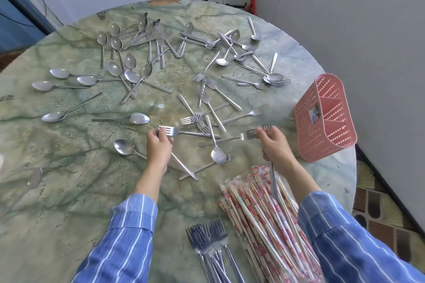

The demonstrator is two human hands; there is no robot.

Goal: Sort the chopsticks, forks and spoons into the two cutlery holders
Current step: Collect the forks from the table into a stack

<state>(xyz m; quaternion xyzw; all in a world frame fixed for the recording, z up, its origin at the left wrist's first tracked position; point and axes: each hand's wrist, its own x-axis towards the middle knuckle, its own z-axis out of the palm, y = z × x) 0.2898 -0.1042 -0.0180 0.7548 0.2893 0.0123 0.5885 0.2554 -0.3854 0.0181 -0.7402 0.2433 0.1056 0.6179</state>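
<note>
**Holding forks in both hands over the scattered cutlery**

Your left hand [158,145] pinches the tined end of a plain steel fork [184,133] between thumb and fingertips. Its handle runs off to the right across other pieces, and I cannot tell whether it is lifted clear of the round, green marbled bench [69,167]. Your right hand [273,145] is curled round a second steel fork [273,177]. Tines show above your fingers and the handle sticks out below your palm, over the chopsticks. I cannot tell whether you hold more than one there.

A pink perforated plastic cutlery holder [322,145] lies tilted at the right edge of the bench, just beside your right hand, with its dividers in view. A bundle of wooden chopsticks in red-and-white wrappers [259,218] lies at the near edge, partly under your right forearm. A neat stack of steel forks [211,241] sits just to its left, tines pointing away from you.

Loose forks [207,103] criss-cross the middle of the bench, between your hands and beyond them. Steel spoons [128,71] are scattered over the left and far parts, some mixed with forks. Blue striped sleeves [124,236] cover both your forearms.
</note>
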